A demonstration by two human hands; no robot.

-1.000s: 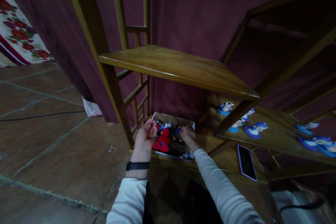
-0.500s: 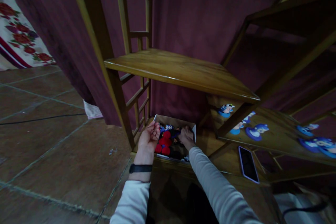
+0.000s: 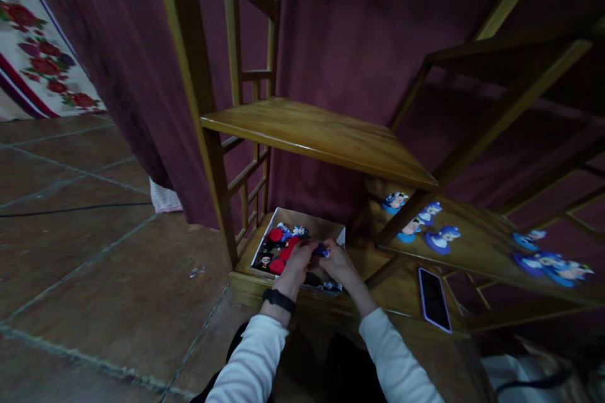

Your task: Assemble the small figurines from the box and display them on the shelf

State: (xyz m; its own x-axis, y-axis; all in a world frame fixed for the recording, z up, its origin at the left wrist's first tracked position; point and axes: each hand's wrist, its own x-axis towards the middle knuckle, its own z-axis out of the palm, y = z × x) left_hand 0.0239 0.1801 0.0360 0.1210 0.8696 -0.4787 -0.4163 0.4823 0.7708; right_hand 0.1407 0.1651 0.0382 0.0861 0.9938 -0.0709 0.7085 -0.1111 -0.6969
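Observation:
A shallow white cardboard box (image 3: 265,234) on the bottom shelf holds several small figurines with red, blue and black parts. Over it, my two hands meet around a small dark-blue figurine (image 3: 322,250), only partly visible between the fingers. My left hand (image 3: 299,261), with a black band at the wrist, closes on its left side. From the right, my right hand (image 3: 338,262) grips it with bent fingers. Red round pieces (image 3: 276,266) lie in the box beside my left hand. The hands hide part of the contents.
A wooden shelf board (image 3: 312,132) spans above the box, and a wooden post (image 3: 189,75) rises to its left. On the right, blue and purple figurines (image 3: 443,238) lie on another board. A phone (image 3: 434,299) lies below them. A dark red curtain (image 3: 340,56) hangs behind.
My left hand has moved from the box's left edge to its middle. My right hand has lifted from among the figurines and meets it, with a dark-blue figurine now between them.

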